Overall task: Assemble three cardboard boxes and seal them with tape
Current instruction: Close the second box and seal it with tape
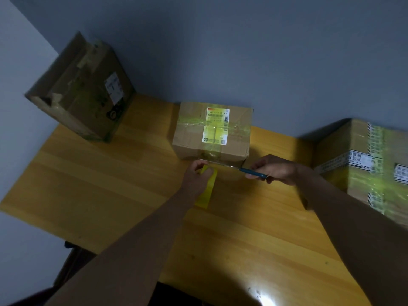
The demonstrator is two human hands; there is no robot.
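Now at the middle box (212, 131), which sits toward the back of the wooden table (106, 186), near the wall. My left hand (197, 175) pinches the yellow tape (207, 191) just in front of the box's near face; the strip seems to run up from my fingers onto the box, and I judge I hold it taut so the blade meets tension rather than slack. Whether a roll hangs below my hand I cannot tell; only a flat yellow length shows. My right hand (276, 170) is curled round the blue handles of the scissors (234, 166), blades reaching leftward along the box's lower front edge toward the tape. Blades look slim and close together; open or shut I cannot say.

Middle box already carries greenish tape across its top and down the front, over a shipping label. Left box (81, 89) stands tilted at the back corner, taped. Right box (371, 164) is at the table's right edge, banded with printed and yellow-green tape.

Surface: warm yellow wood boards, a bright glare spot near the front edge. Room: dim, blue-grey walls (265, 51) meeting in a corner behind the left box.
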